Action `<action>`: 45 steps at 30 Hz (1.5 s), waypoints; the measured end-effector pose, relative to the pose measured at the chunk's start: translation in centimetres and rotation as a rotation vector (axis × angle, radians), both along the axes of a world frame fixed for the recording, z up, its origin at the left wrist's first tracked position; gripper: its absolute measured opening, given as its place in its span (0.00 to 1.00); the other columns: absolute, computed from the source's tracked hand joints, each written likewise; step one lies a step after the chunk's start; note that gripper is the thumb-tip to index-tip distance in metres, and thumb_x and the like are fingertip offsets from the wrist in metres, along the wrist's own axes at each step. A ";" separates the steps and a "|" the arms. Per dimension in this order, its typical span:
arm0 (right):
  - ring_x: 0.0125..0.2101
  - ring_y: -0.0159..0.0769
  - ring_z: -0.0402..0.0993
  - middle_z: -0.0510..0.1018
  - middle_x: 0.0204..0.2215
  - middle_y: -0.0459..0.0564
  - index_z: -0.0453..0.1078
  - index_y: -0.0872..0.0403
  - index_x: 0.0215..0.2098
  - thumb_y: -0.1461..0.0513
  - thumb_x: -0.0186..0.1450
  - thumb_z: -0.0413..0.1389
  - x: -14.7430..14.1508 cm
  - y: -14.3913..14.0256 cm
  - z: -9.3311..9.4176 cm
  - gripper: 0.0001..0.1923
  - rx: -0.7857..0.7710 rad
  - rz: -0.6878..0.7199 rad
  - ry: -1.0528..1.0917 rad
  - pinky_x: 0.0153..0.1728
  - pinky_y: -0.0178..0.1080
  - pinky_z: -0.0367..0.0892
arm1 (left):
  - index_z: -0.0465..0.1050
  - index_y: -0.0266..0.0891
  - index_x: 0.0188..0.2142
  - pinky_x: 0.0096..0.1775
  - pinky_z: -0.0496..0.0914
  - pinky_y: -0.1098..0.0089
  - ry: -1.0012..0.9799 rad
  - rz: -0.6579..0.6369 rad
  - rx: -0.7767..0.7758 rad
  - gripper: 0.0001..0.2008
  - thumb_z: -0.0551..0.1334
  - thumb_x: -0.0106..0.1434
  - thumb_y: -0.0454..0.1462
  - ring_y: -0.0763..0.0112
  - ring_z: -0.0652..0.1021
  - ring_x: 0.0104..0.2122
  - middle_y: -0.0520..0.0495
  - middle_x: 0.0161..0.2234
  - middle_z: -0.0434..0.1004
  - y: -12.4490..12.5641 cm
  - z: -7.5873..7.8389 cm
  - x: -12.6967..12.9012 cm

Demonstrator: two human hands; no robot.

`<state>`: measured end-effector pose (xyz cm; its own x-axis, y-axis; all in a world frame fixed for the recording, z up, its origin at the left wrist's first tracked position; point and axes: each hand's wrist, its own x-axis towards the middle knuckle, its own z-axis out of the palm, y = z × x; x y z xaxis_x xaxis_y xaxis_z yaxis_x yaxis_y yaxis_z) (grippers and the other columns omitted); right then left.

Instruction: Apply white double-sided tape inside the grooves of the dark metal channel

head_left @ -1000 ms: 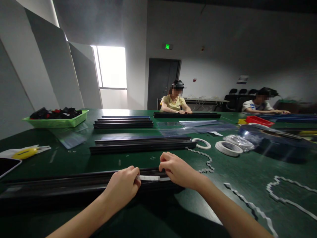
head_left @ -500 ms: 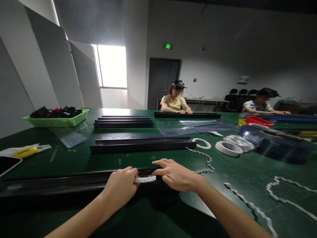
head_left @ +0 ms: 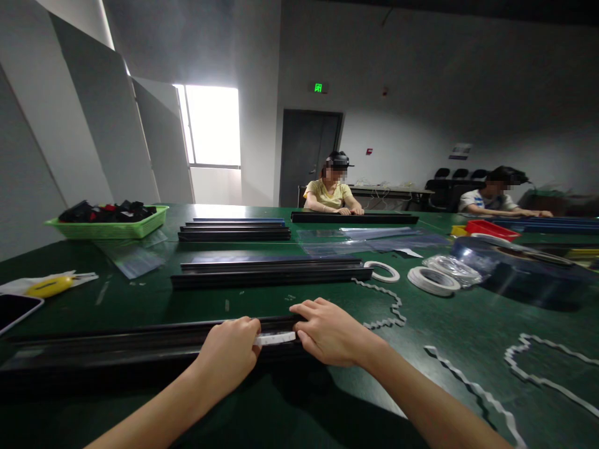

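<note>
Assembly workroom of a small factory or training workshop. A long green-topped work table (head_left: 140, 299) carries stacks of long black profile rails (head_left: 269, 272), flat white rolls of double-sided tape (head_left: 433, 279), wavy white strips of peeled tape backing (head_left: 384, 305) and a shallow green plastic tray of black and red small parts (head_left: 110, 219). Two other people (head_left: 331, 190) sit at the far side, each at similar rails. Bare grey walls, a dark metal door (head_left: 306, 157) under a lit green exit sign (head_left: 317, 88) and stacked black chairs (head_left: 444, 174) mark an industrial room.
</note>
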<state>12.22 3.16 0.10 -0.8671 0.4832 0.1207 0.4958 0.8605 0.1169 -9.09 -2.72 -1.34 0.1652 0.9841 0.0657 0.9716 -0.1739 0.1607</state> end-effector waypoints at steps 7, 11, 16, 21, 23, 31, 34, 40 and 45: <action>0.44 0.39 0.69 0.73 0.46 0.54 0.74 0.54 0.37 0.60 0.67 0.42 0.5 0.3 0.3 0.19 -0.052 -0.003 -0.010 0.46 0.44 0.60 | 0.73 0.40 0.36 0.36 0.67 0.67 0.003 0.043 -0.016 0.12 0.51 0.59 0.31 0.63 0.78 0.35 0.45 0.35 0.78 -0.1 0.1 0.0; 0.46 0.39 0.68 0.71 0.49 0.54 0.72 0.52 0.45 0.59 0.68 0.40 0.5 0.2 0.2 0.20 -0.090 0.001 -0.008 0.47 0.45 0.60 | 0.73 0.40 0.36 0.36 0.67 0.68 -0.025 0.055 -0.011 0.13 0.51 0.58 0.31 0.64 0.78 0.34 0.45 0.34 0.78 -0.2 0.4 0.1; 0.45 0.41 0.68 0.71 0.49 0.55 0.73 0.52 0.42 0.57 0.68 0.41 0.2 0.0 -0.1 0.20 -0.026 -0.018 -0.022 0.46 0.46 0.60 | 0.73 0.40 0.34 0.36 0.68 0.66 -0.024 0.048 -0.009 0.12 0.51 0.57 0.30 0.62 0.78 0.34 0.44 0.34 0.78 -0.2 0.3 0.0; 0.42 0.40 0.69 0.74 0.43 0.56 0.74 0.54 0.32 0.57 0.68 0.42 0.1 0.0 -0.1 0.20 0.048 -0.039 -0.047 0.43 0.45 0.59 | 0.73 0.39 0.35 0.36 0.68 0.67 -0.007 0.072 -0.031 0.12 0.51 0.57 0.31 0.62 0.78 0.35 0.44 0.35 0.78 -0.1 0.2 0.0; 0.40 0.39 0.69 0.74 0.40 0.56 0.74 0.55 0.31 0.57 0.68 0.41 0.2 0.0 0.1 0.21 0.058 -0.047 -0.055 0.42 0.44 0.59 | 0.73 0.39 0.35 0.35 0.68 0.68 -0.017 0.076 -0.039 0.12 0.51 0.57 0.31 0.63 0.78 0.34 0.44 0.35 0.78 -0.1 0.3 0.0; 0.33 0.37 0.68 0.74 0.31 0.56 0.74 0.56 0.24 0.58 0.67 0.43 1.1 0.4 1.5 0.22 0.085 -0.173 -0.093 0.38 0.41 0.59 | 0.73 0.39 0.33 0.35 0.67 0.68 -0.059 0.061 -0.036 0.12 0.51 0.57 0.30 0.65 0.78 0.33 0.44 0.34 0.78 -0.1 0.2 -0.1; 0.31 0.35 0.68 0.74 0.30 0.54 0.75 0.56 0.25 0.59 0.66 0.45 1.7 1.3 1.6 0.20 0.045 -0.242 -0.086 0.36 0.39 0.59 | 0.73 0.39 0.33 0.35 0.67 0.68 -0.060 0.059 -0.033 0.12 0.51 0.57 0.30 0.65 0.78 0.33 0.44 0.34 0.78 -0.1 0.2 -0.1; 0.32 0.35 0.67 0.72 0.31 0.52 0.75 0.54 0.23 0.57 0.60 0.56 2.6 2.4 1.8 0.12 -0.065 -0.223 -0.054 0.33 0.37 0.60 | 0.73 0.39 0.33 0.35 0.67 0.68 -0.072 0.052 -0.023 0.12 0.51 0.57 0.30 0.64 0.78 0.33 0.45 0.33 0.78 -0.1 0.0 -0.2; 0.44 0.36 0.65 0.70 0.47 0.49 0.76 0.45 0.40 0.70 0.60 0.51 2.1 1.7 1.6 0.18 -0.103 0.016 0.006 0.45 0.39 0.58 | 0.73 0.39 0.34 0.35 0.67 0.68 -0.054 0.053 -0.029 0.13 0.51 0.56 0.30 0.64 0.78 0.34 0.44 0.34 0.78 -0.1 0.1 -0.2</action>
